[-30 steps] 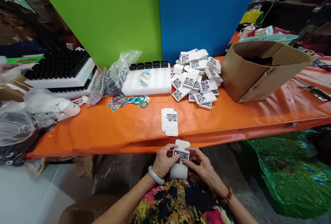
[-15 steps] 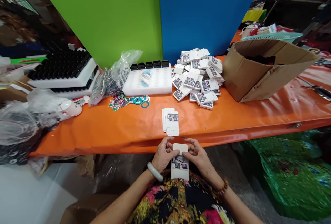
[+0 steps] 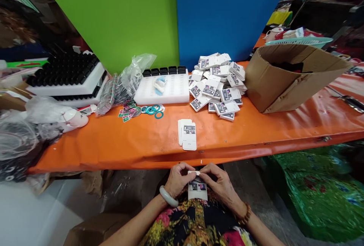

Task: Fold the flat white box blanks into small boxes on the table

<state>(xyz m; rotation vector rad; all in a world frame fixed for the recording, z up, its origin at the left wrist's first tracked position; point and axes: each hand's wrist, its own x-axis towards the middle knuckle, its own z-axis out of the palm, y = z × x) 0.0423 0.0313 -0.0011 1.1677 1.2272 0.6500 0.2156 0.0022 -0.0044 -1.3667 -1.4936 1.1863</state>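
Observation:
Between my two hands, over my lap and just off the table's front edge, is a small white printed cardboard box (image 3: 197, 190). My left hand (image 3: 179, 179) pinches its upper left corner between thumb and fingers. My right hand (image 3: 216, 181) grips the upper right corner the same way. The box's top end is folded over under both thumbs, and its lower end points towards me. On the table ahead lie flat, unfolded boxes (image 3: 189, 136) in a small overlapping stack.
A heap of white boxes (image 3: 218, 83) sits at the back, beside an open brown carton (image 3: 287, 86). Left of it are a white foam tray (image 3: 170, 90), teal rings (image 3: 158, 115), plastic bags (image 3: 133, 75) and stacked trays of black parts (image 3: 65, 71). The table (image 3: 113, 140) has an orange cover.
The box's top flap stood up flat before and is now bent down. Both hands have dropped slightly towards me with the box. The flat stack has stayed in place.

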